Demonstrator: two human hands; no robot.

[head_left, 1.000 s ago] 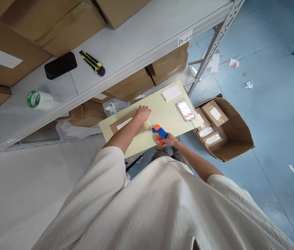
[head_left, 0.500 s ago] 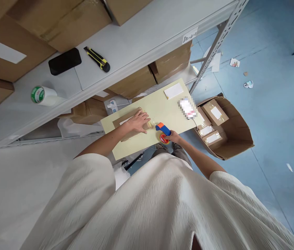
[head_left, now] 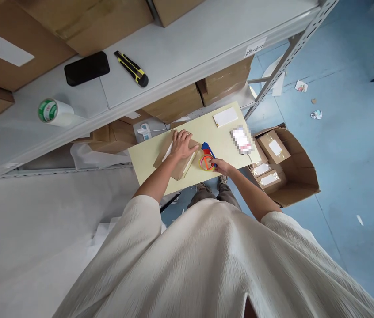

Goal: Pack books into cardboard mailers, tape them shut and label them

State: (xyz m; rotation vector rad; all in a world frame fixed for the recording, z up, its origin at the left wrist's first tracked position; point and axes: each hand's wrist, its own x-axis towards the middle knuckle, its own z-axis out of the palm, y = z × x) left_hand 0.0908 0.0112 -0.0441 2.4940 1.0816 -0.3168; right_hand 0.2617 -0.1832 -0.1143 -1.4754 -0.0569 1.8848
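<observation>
Near the middle of the frame, the left hand (head_left: 181,145) lies across a cardboard box (head_left: 182,169) on the pale tabletop (head_left: 220,140), its fingers spread over the upper face and the thumb towards the right-hand end. Just right of the box, the right hand (head_left: 220,166) has its fingers closed on a tape dispenser (head_left: 207,149); how each finger wraps it, I cannot tell. Nor is it clear whether the box sits flat or is slightly tipped. For good control, the left palm should bear down evenly, so the box neither slides nor rocks, with fingertips well away from the dispenser's cutting end. The dispenser is best kept square to the box edge, any tape drawn off evenly under light tension, and smoothed from the middle outwards to avoid creases.
</observation>
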